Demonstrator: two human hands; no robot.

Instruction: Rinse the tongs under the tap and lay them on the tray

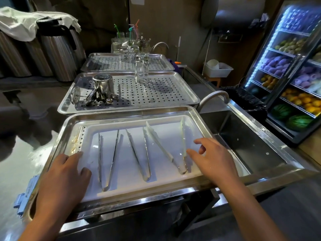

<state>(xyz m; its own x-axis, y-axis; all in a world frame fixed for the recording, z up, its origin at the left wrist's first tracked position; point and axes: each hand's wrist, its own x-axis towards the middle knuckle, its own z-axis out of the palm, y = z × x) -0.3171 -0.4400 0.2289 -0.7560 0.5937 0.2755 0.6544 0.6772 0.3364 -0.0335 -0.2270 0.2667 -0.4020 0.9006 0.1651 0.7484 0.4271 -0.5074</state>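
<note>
Tongs (146, 176) lay on tray (132, 110). Left hand (64, 178) flat at 8 o'clock; right hand (213, 159) spread, empty, over white pair (159, 141). Risk: stray brush could have skewed them, sink (251, 141) close at 3 o'clock.

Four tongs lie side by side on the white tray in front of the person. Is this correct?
Not quite. The head view shows three tongs, not four: the left metal tongs, the middle metal tongs and the white tongs. They do lie side by side on the white tray.
</note>
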